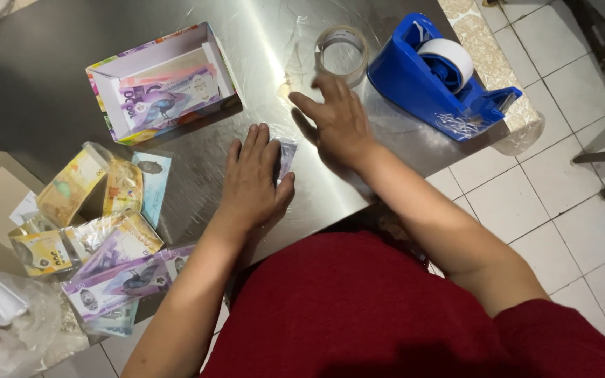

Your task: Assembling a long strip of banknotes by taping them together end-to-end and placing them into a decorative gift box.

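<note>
the left hand (252,180) lay flat, fingers spread and released, pressing down a small purple banknote bundle wrapped in clear plastic film (286,155) on the shiny steel table top (57,77); only the bundle's right edge showed past the fingers. the right hand (336,120) hovered just beyond it, fingers open and grasping nothing, near the roll of clear tape (342,53) and the blue plastic tape dispenser with a white roll (437,75).

judging by the layout, the work looked partly done: one purple bundle already sat in the open white cardboard box with a colourful rim (154,82), while a heap of yellow, blue and purple film-wrapped note bundles (103,234) waited at the left edge, and the bundle under the palm seemed not yet sealed.

the bundle's long axis could not be told surely, as the hand hid most of it; the visible edge ran roughly away from the person, tilted slightly right.
</note>
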